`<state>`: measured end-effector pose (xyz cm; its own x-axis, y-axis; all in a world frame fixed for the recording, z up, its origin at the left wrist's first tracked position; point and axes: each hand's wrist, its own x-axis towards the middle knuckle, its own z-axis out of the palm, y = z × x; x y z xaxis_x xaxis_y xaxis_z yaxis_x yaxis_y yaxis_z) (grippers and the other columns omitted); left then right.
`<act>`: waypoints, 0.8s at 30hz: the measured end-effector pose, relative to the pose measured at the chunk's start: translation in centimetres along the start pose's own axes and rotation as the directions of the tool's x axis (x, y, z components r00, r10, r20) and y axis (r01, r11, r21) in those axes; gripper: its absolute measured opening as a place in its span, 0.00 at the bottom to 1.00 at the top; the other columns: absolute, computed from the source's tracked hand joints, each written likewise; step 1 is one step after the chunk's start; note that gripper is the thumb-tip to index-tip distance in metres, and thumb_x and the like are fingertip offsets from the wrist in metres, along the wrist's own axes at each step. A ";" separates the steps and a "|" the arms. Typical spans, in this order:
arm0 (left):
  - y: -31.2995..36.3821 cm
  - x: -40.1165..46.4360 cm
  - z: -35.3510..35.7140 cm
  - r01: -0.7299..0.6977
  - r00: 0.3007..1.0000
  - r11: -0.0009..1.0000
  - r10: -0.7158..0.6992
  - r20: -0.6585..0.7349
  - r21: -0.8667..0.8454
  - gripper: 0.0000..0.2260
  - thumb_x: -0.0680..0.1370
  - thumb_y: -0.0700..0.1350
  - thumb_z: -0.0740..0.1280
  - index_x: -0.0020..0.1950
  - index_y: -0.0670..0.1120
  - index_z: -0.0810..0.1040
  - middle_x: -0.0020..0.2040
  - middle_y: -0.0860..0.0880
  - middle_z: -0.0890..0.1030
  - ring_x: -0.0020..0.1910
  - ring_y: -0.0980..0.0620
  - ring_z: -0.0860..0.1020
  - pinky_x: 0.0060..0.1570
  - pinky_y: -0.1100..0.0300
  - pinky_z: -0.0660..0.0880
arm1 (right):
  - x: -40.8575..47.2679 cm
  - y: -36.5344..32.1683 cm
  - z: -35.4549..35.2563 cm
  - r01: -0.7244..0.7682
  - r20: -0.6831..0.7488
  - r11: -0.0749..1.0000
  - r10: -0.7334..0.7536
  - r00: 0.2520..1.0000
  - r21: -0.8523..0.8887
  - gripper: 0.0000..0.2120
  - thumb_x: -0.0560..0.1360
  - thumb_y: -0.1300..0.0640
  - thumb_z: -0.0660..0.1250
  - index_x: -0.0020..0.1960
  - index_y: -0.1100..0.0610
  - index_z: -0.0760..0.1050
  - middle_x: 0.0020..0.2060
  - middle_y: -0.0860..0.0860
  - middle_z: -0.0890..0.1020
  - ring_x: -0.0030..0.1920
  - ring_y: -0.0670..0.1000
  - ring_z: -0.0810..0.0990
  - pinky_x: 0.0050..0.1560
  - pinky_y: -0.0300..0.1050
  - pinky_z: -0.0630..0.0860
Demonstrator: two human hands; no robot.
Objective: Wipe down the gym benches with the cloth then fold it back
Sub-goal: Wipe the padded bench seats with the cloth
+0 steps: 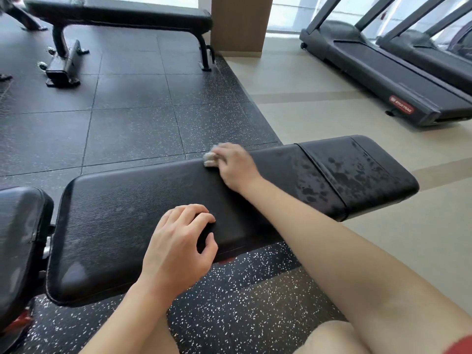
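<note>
So the right hand (pixel 236 166) is stretched out across the black padded bench (pixel 143 221), planted at the far edge of that surface with the cloth (pixel 210 159) bunched up underneath it; only a small pale wad of it pokes out past the fingers on the far-left side, the rest is hidden under the palm. That grip looks curled down over the cloth, pressing it onto the pad; can't tell how tight, the hand is a bit blurred.

The left hand (pixel 182 241) sits on the near edge of the same pad, fingers bent with the tips touching the vinyl, thumb hooked near the front edge; that grip has nothing in it, just resting there.

The shorter pad section (pixel 357 172) to the right of the seam has dark wet-looking blotches all over it, and some run onto the long pad just beside the seam; the stretch between the two hands looks more even and matte.

Around it: speckled rubber floor (pixel 242 302) under the bench, dark rubber tiles beyond; a second flat bench (pixel 122 14) well apart at the top left; a treadmill (pixel 383 70) on the pale floor at the right; a wooden pillar (pixel 240 24) between them.
</note>
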<state>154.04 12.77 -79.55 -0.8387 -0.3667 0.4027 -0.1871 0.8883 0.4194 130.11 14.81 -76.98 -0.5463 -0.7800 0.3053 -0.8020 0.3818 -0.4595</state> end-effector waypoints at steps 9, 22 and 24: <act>-0.5 0.0 0.0 -0.009 1.000 1.000 0.008 -0.009 -0.025 0.10 0.75 0.47 0.69 0.55 0.48 0.83 0.57 0.53 0.81 0.57 0.48 0.79 0.62 0.51 0.74 | -5.5 -1.0 -1.6 0.252 0.173 0.953 -0.280 0.944 0.168 0.12 0.78 0.65 0.70 0.60 0.61 0.84 0.62 0.54 0.83 0.65 0.52 0.78 0.71 0.32 0.65; -0.4 0.0 0.1 0.015 1.000 0.999 -0.015 0.001 -0.041 0.09 0.75 0.47 0.68 0.54 0.49 0.83 0.57 0.56 0.80 0.57 0.50 0.78 0.64 0.53 0.73 | -9.1 3.8 -5.3 -0.049 -0.049 0.999 0.049 0.998 0.003 0.14 0.76 0.68 0.69 0.59 0.58 0.84 0.61 0.52 0.83 0.64 0.52 0.79 0.70 0.28 0.61; -0.4 0.1 0.0 0.009 1.000 0.999 -0.009 -0.001 -0.037 0.10 0.75 0.47 0.68 0.54 0.49 0.83 0.57 0.55 0.80 0.57 0.49 0.78 0.63 0.52 0.73 | -11.5 1.8 -4.9 0.045 0.016 0.997 -0.047 0.999 0.066 0.14 0.77 0.66 0.69 0.61 0.58 0.83 0.62 0.50 0.82 0.66 0.49 0.77 0.72 0.33 0.64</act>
<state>154.05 12.38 -79.74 -0.8367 -0.3746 0.3995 -0.1753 0.8743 0.4526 133.77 26.92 -77.24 -0.5044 -0.8047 0.3132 -0.8081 0.3122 -0.4995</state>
